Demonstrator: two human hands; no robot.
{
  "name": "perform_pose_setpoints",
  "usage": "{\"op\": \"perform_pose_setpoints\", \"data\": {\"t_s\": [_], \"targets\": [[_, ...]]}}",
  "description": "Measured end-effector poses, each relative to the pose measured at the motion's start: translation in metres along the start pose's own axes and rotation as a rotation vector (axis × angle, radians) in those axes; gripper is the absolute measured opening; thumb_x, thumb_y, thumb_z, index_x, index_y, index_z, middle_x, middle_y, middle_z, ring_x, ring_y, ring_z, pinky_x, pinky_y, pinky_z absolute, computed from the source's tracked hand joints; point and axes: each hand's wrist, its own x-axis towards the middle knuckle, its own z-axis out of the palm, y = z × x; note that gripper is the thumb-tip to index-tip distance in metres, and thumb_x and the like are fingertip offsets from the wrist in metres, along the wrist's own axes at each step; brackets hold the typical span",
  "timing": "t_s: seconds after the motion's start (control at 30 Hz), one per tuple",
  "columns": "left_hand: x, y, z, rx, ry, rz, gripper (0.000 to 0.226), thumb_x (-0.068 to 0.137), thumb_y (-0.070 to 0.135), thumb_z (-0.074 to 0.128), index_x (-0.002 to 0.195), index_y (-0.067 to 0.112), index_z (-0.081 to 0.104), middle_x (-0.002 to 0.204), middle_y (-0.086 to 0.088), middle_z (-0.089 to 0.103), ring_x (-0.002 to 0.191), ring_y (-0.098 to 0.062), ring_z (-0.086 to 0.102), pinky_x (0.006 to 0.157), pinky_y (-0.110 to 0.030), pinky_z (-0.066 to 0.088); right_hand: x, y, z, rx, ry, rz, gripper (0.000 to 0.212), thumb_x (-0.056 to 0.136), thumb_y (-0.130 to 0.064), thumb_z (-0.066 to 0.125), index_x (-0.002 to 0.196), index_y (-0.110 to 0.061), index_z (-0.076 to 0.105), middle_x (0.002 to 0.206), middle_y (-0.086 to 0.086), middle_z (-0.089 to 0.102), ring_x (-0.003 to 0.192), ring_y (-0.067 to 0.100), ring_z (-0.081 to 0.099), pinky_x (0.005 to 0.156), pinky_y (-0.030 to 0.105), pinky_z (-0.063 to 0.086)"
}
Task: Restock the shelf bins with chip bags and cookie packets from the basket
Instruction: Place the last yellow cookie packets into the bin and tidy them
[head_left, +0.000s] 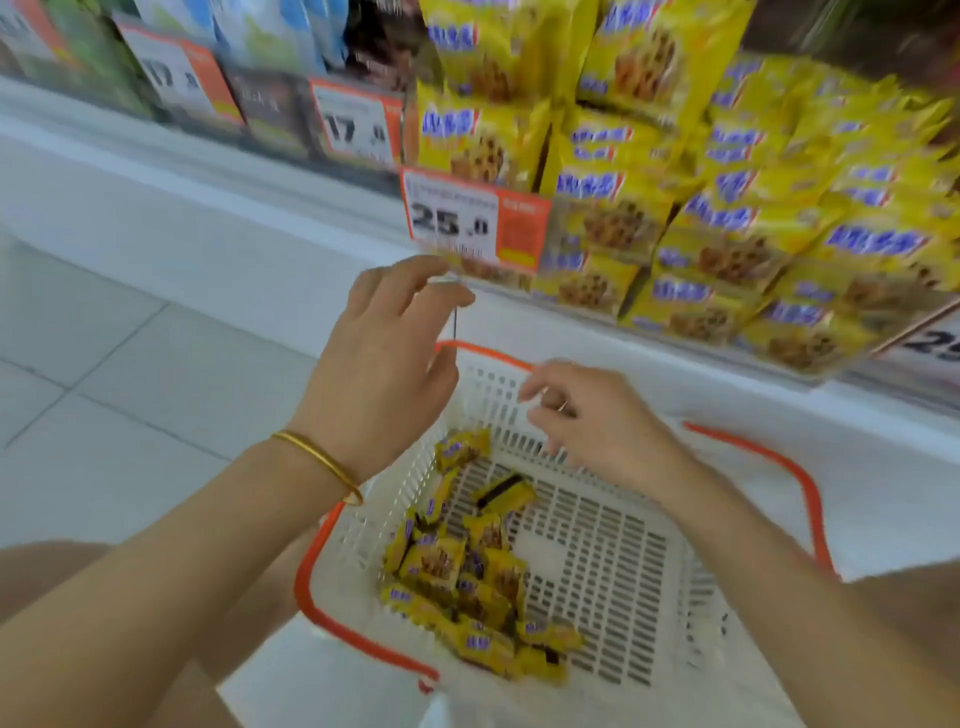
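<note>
A white plastic basket (623, 561) with orange handles (804, 488) sits on the floor below me. Several small yellow cookie packets (467, 582) lie heaped in its left corner. Above it, the shelf bin (727, 249) is packed with rows of the same yellow packets. My left hand (384, 364) is raised beside the bin's front, thumb and fingers pinching a thin metal piece (445, 281) just under the orange price tag (475, 221). My right hand (597, 415) hovers over the basket's far wall, fingers loosely curled, holding nothing. The view is motion-blurred.
Other snack packs and "17" price tags (358, 127) fill the shelf to the left. A white shelf base (260, 249) runs along the tiled floor (130, 374). My knees show at the lower left and right.
</note>
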Motion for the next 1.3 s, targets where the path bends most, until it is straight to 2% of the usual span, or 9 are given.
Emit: {"op": "perform_pose_setpoints", "data": {"t_s": [0.13,0.27,0.43,0.7,0.8,0.9,1.0,1.13,1.3], "targets": [[-0.013,-0.004,0.018,0.062,-0.291,-0.024,0.033,0.081,0.014,0.057,0.113,0.008,0.062,0.13,-0.016,0.052,0.118,-0.042,0.045,0.097,-0.051,0.042,0.048,0.105,0.107,-0.326,-0.33,0.17,0.023,0.096,-0.013,0.048,0.119,-0.01,0.054,0.112,0.009,0.057,0.084,0.02,0.056,0.06,0.027,0.04],[-0.008,-0.011,0.033,0.122,-0.437,-0.106,0.039,0.09,0.021,0.053,0.129,0.019,0.052,0.146,-0.001,0.036,0.132,-0.026,0.028,0.106,-0.041,0.033,0.072,0.159,0.173,-0.494,-0.529,0.132,0.058,0.088,0.0,0.054,0.139,-0.019,0.034,0.149,0.011,0.022,0.103,0.032,0.055,0.069,0.041,0.055],[0.007,-0.015,0.035,0.098,-0.41,-0.179,0.041,0.09,0.019,0.053,0.131,0.019,0.049,0.141,-0.001,0.038,0.128,-0.024,0.03,0.103,-0.04,0.035,0.098,0.153,0.196,-0.626,-0.541,0.081,0.085,0.088,0.009,0.047,0.152,-0.027,0.004,0.159,0.008,-0.006,0.141,0.043,0.012,0.1,0.047,0.04],[0.008,-0.019,0.047,0.126,-0.525,-0.195,0.038,0.094,0.03,0.045,0.132,0.025,0.044,0.147,0.005,0.028,0.134,-0.018,0.022,0.106,-0.035,0.033,0.076,0.174,0.238,-0.813,-0.422,0.212,0.041,0.093,-0.008,0.046,0.132,-0.008,0.037,0.135,0.017,0.044,0.12,0.036,0.045,0.088,0.044,0.045],[0.01,-0.019,0.052,0.149,-0.575,-0.185,0.036,0.094,0.031,0.045,0.13,0.024,0.045,0.141,0.004,0.035,0.129,-0.018,0.028,0.103,-0.036,0.036,0.077,0.178,0.222,-0.473,-0.399,0.461,0.052,0.091,-0.025,0.055,0.135,-0.009,0.032,0.123,0.013,0.051,0.106,0.031,0.056,0.074,0.037,0.049],[0.016,-0.016,0.056,0.108,-0.659,-0.178,0.036,0.095,0.027,0.046,0.131,0.022,0.045,0.134,0.002,0.041,0.126,-0.02,0.034,0.1,-0.038,0.04,0.078,0.164,0.164,0.405,-0.411,0.716,0.053,0.09,-0.033,0.054,0.133,-0.012,0.031,0.089,0.011,0.056,0.07,0.028,0.061,0.058,0.034,0.05],[0.025,-0.008,0.057,-0.004,-0.729,-0.198,0.045,0.095,0.024,0.048,0.139,0.021,0.037,0.14,-0.001,0.038,0.129,-0.021,0.038,0.103,-0.031,0.035,0.061,0.135,0.098,0.972,-0.574,0.625,0.034,0.096,-0.027,0.045,0.122,-0.005,0.047,0.097,0.018,0.063,0.076,0.028,0.065,0.066,0.035,0.055],[0.032,0.005,0.048,-0.214,-0.773,-0.267,0.053,0.093,0.031,0.055,0.141,0.024,0.034,0.138,-0.002,0.043,0.119,-0.017,0.049,0.096,-0.026,0.039,0.035,0.086,0.043,1.181,-0.643,0.4,0.042,0.085,-0.025,0.05,0.123,-0.008,0.048,0.105,0.022,0.064,0.082,0.035,0.068,0.064,0.035,0.057],[0.033,0.019,0.026,-0.332,-0.554,-0.196,0.027,0.089,0.024,0.063,0.114,0.017,0.059,0.084,0.013,0.052,0.073,-0.002,0.05,0.067,-0.017,0.04,0.002,0.025,0.004,1.119,-0.489,0.233,0.045,0.088,-0.032,0.059,0.123,-0.006,0.05,0.112,0.014,0.062,0.088,0.034,0.069,0.067,0.041,0.058]]}}
